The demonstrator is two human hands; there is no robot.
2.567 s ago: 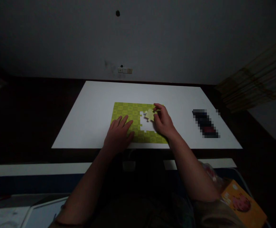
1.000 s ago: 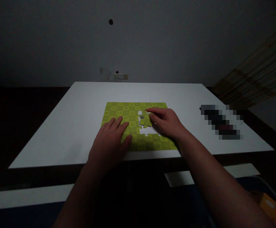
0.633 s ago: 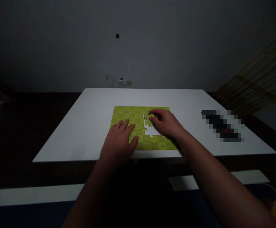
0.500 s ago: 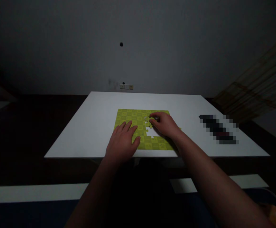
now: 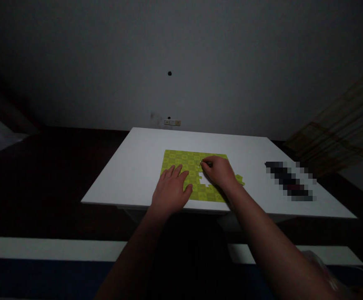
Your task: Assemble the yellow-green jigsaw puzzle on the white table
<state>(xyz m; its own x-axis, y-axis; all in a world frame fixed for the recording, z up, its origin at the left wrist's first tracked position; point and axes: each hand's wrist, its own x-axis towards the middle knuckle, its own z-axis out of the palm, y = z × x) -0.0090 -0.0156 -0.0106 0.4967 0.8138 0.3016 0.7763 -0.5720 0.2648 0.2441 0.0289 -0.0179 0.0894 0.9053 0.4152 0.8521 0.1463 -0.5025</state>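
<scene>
A yellow-green checkered jigsaw puzzle (image 5: pixel 181 158) lies flat near the front edge of the white table. My left hand (image 5: pixel 171 191) rests on its left side, palm down with the fingers spread. Over the right part of the puzzle, my right hand (image 5: pixel 221 171) has thumb and forefinger closed on a puzzle piece (image 5: pixel 199 165) at the upper edge of a gap. White shows through that gap, left of my right wrist. My palm and fingers hide part of the piece and of the gap. A loose puzzle piece (image 5: pixel 240 179) lies just right of my right wrist.
Toward the right of the white table (image 5: pixel 119 175) lies a dark, pixelated object (image 5: pixel 289 181). A wall with a socket strip (image 5: pixel 172 122) stands behind the table. A curtain (image 5: pixel 334 125) hangs at the right.
The whole view has shifted, so table and hands appear lower and farther right. My right thumb and forefinger have drawn together at the piece. My left hand stays on the puzzle.
</scene>
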